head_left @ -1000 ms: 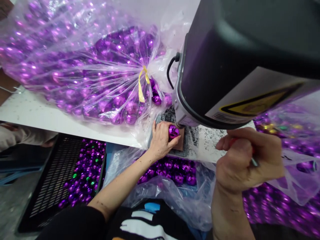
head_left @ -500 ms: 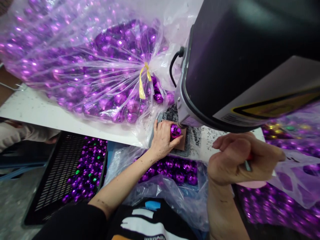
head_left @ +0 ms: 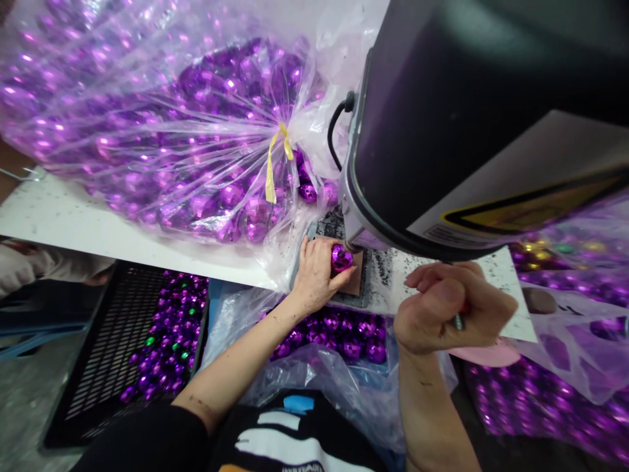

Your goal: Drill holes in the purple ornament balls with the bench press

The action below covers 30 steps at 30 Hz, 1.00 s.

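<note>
My left hand [head_left: 315, 274] is closed around the side of a shiny purple faceted ball [head_left: 341, 258], thumb along its near side. The ball rests over a brown pad [head_left: 352, 280] on the grey base plate [head_left: 364, 292], just below the head of a black machine [head_left: 442, 118] that looks like a drill press. To the right, my right hand [head_left: 455, 305] makes a fist around a handle [head_left: 458, 321] with a metal end and a bit of red showing. Most of that handle is hidden by the fingers.
A big clear bag [head_left: 147, 144] of purple balls, tied with a yellow strip [head_left: 270, 172], covers the table's left. Purple balls [head_left: 351, 337] lie in a lined container below me. A black crate [head_left: 98, 367] holds small balls. Another person's sleeve [head_left: 44, 269] shows at left.
My right fist has shifted a little to the left, closer to the machine. My left hand keeps the ball at the same spot on the pad. The whole view has shifted slightly.
</note>
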{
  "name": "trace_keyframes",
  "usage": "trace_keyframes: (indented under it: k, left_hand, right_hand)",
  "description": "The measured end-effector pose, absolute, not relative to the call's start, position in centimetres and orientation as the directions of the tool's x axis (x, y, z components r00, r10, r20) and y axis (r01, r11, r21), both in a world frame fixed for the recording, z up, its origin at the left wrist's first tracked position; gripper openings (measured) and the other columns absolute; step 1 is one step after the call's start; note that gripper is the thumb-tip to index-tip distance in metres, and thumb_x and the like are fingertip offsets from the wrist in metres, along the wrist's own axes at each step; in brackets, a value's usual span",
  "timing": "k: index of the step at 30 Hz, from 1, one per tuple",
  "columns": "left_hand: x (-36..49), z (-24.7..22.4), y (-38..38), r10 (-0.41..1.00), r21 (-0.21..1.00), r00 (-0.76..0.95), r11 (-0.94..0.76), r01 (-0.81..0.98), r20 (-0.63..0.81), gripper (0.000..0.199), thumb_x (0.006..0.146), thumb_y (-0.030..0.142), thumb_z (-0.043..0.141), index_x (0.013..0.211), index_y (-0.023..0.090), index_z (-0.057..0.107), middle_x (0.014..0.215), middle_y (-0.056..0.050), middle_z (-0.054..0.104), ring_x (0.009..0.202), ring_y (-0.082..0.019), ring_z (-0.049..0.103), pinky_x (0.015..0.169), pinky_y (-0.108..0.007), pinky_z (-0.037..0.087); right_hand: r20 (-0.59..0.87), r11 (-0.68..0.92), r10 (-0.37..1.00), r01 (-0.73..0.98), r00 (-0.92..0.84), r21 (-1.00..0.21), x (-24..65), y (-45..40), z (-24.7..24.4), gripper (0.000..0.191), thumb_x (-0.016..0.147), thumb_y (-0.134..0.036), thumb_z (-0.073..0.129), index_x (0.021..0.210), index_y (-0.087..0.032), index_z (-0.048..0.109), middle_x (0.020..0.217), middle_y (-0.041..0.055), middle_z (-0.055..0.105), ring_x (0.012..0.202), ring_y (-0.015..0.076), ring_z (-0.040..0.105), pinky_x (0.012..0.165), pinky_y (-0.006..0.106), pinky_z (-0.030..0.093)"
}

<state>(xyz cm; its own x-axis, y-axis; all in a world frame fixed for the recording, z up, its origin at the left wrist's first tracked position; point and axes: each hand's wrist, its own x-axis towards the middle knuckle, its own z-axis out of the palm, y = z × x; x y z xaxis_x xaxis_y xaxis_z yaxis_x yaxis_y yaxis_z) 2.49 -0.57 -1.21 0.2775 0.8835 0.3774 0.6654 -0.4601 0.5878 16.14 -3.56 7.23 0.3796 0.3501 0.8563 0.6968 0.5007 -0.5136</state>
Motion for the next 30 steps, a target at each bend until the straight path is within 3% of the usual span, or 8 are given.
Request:
trace_keyframes:
  k: [7, 13, 15, 18, 21, 24, 28, 30]
  left_hand:
    - [2.5, -1.0, -0.5, 0.887, 0.601, 0.272, -0.454, 0.658, 0.372, 0.041, 0.088, 0.038, 0.067, 0.12, 0.018, 0.051, 0.118, -0.012, 0.061, 0.117, -0.029, 0.055, 0.111, -0.049, 0.037]
    - [2.5, -1.3, -0.4, 0.872, 0.584, 0.293, -0.482, 0.654, 0.392, 0.04, 0.088, 0.038, 0.067, 0.118, 0.017, 0.051, 0.113, -0.011, 0.062, 0.114, -0.028, 0.057, 0.114, -0.051, 0.034]
    - [2.6, -1.5, -0.3, 0.866, 0.577, 0.311, -0.495, 0.65, 0.392, 0.042, 0.088, 0.038, 0.067, 0.12, 0.017, 0.051, 0.113, -0.01, 0.063, 0.114, -0.027, 0.057, 0.117, -0.054, 0.03]
    - [2.1, -1.0, -0.7, 0.863, 0.609, 0.307, -0.502, 0.614, 0.401, 0.045, 0.088, 0.039, 0.069, 0.122, 0.018, 0.05, 0.114, -0.01, 0.064, 0.113, -0.027, 0.058, 0.118, -0.056, 0.027]
    - [0.1, 0.6, -2.7, 0.847, 0.664, 0.338, -0.532, 0.525, 0.411, 0.047, 0.089, 0.041, 0.068, 0.126, 0.019, 0.049, 0.113, -0.01, 0.064, 0.11, -0.026, 0.059, 0.11, -0.052, 0.04]
    - [-2.9, 2.3, -5.9, 0.816, 0.667, 0.49, -0.551, 0.501, 0.305, 0.053, 0.087, 0.039, 0.07, 0.133, 0.023, 0.049, 0.119, -0.01, 0.061, 0.111, -0.026, 0.059, 0.095, -0.042, 0.052]
    - [-5.6, 3.0, -7.1, 0.796, 0.647, 0.579, -0.537, 0.542, 0.176, 0.068, 0.082, 0.044, 0.076, 0.14, 0.027, 0.046, 0.126, -0.011, 0.058, 0.114, -0.028, 0.059, 0.094, -0.046, 0.055]
    - [-5.7, 2.7, -4.9, 0.806, 0.679, 0.561, -0.52, 0.519, 0.189, 0.06, 0.086, 0.046, 0.071, 0.138, 0.026, 0.048, 0.124, -0.011, 0.059, 0.113, -0.026, 0.06, 0.096, -0.044, 0.055]
  right_hand:
    - [0.882, 0.493, 0.374, 0.745, 0.286, -0.45, 17.0, -3.7, 3.9, 0.018, 0.087, -0.022, 0.053, 0.102, -0.021, 0.063, 0.064, -0.0012, 0.057, 0.067, 0.009, 0.055, 0.064, 0.026, 0.047]
    - [0.82, 0.448, 0.381, 0.691, 0.427, -0.568, 16.5, -3.8, 10.6, 0.024, 0.093, -0.033, 0.049, 0.088, -0.015, 0.065, 0.054, -0.0037, 0.043, 0.047, 0.0034, 0.046, 0.048, 0.02, 0.029]
    - [0.694, 0.345, 0.472, 0.61, 0.544, -0.713, 16.8, -2.8, 13.5, 0.039, 0.093, -0.045, 0.048, 0.079, -0.013, 0.066, 0.056, -0.0028, 0.043, 0.047, 0.0022, 0.043, 0.05, 0.021, 0.03]
    - [0.69, 0.385, 0.509, 0.58, 0.515, -0.717, 17.6, -0.7, 16.1, 0.049, 0.091, -0.053, 0.048, 0.069, -0.01, 0.058, 0.059, -0.0028, 0.04, 0.05, -0.0004, 0.041, 0.052, 0.018, 0.033]
    - [0.688, 0.408, 0.519, 0.56, 0.508, -0.721, 18.0, 0.6, 16.9, 0.049, 0.091, -0.052, 0.046, 0.064, -0.011, 0.047, 0.057, -0.0045, 0.035, 0.047, -0.0029, 0.035, 0.05, 0.016, 0.028]
    - [0.667, 0.406, 0.555, 0.538, 0.497, -0.739, 17.8, 0.8, 17.0, 0.05, 0.091, -0.05, 0.046, 0.06, -0.011, 0.039, 0.054, -0.0051, 0.033, 0.046, -0.0038, 0.032, 0.047, 0.016, 0.023]
    - [0.668, 0.446, 0.545, 0.5, 0.507, -0.742, 17.3, 0.7, 17.2, 0.048, 0.09, -0.045, 0.049, 0.058, -0.011, 0.037, 0.053, -0.0046, 0.029, 0.05, -0.0039, 0.03, 0.049, 0.016, 0.022]
    - [0.683, 0.47, 0.526, 0.495, 0.507, -0.73, 17.4, 0.8, 17.1, 0.048, 0.089, -0.046, 0.05, 0.058, -0.012, 0.037, 0.053, -0.0044, 0.028, 0.05, -0.0036, 0.03, 0.049, 0.016, 0.022]
